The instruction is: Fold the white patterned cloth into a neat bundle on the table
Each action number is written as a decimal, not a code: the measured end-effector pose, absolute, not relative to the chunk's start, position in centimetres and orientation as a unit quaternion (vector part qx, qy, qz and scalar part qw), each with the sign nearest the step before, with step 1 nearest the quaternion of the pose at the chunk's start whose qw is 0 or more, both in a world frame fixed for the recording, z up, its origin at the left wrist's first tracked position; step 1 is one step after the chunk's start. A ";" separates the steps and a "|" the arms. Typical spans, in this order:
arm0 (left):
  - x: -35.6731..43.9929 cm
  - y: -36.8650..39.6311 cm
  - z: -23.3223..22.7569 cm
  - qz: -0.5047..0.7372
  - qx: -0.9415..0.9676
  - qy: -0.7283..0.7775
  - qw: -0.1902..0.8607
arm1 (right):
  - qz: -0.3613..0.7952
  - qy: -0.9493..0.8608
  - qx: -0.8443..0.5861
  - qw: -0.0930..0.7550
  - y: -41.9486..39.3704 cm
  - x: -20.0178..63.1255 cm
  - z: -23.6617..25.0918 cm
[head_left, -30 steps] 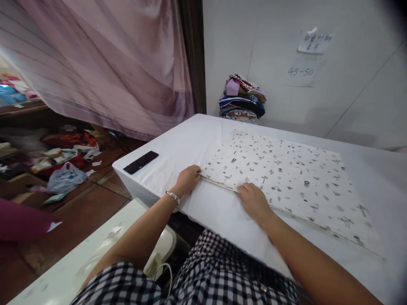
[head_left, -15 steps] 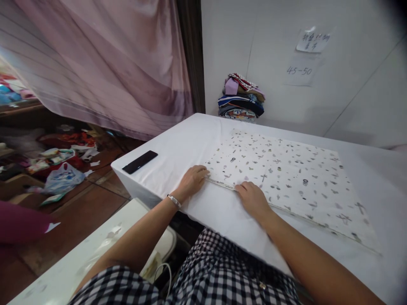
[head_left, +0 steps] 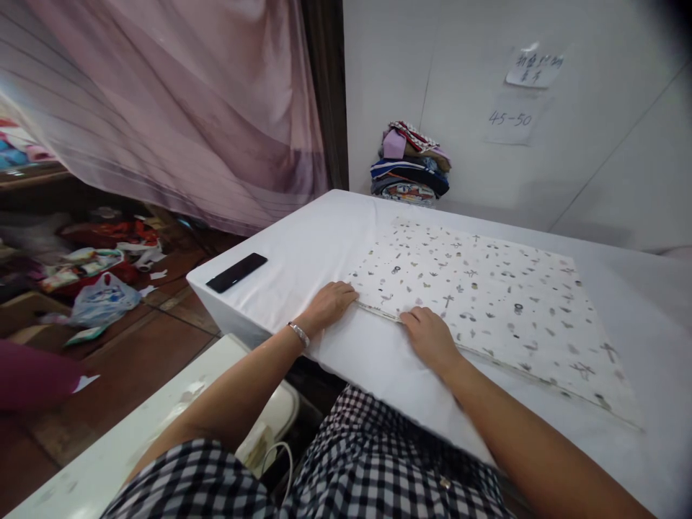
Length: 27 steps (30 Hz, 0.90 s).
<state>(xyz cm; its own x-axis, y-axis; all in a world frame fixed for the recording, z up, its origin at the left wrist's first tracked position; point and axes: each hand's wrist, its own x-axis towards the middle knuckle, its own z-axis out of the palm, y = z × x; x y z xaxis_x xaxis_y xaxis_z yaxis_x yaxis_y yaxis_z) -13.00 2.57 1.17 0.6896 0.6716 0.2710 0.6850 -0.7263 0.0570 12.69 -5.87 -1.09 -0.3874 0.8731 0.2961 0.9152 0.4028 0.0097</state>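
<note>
Soft even indoor light, faint shadows; edges warped, corners dark, slight blur left.

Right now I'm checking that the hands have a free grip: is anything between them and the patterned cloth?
Nothing visible. The left hand and right hand both rest directly on the near edge of the patterned cloth, which lies flat on the white table. The black phone lies off to the left, apart from both.

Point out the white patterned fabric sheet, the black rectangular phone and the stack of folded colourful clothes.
White patterned fabric sheet (head_left: 486, 295), head view, middle of its printed face.
Black rectangular phone (head_left: 236, 272), head view, centre of its screen.
Stack of folded colourful clothes (head_left: 411, 166), head view, middle of the pile.
</note>
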 end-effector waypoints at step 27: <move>-14.0 3.1 1.5 -0.117 -0.945 -0.299 0.068 | -0.069 -0.829 -0.534 0.151 -5.6 12.9 -1.4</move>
<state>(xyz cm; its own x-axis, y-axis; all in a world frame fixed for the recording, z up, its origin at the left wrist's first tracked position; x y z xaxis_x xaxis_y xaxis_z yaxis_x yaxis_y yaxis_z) -14.00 3.06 1.46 0.7938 0.5493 0.2611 0.5810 -0.8118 -0.0584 12.95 -5.63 -1.37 -0.3835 0.8647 0.3244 0.9064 0.4198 -0.0472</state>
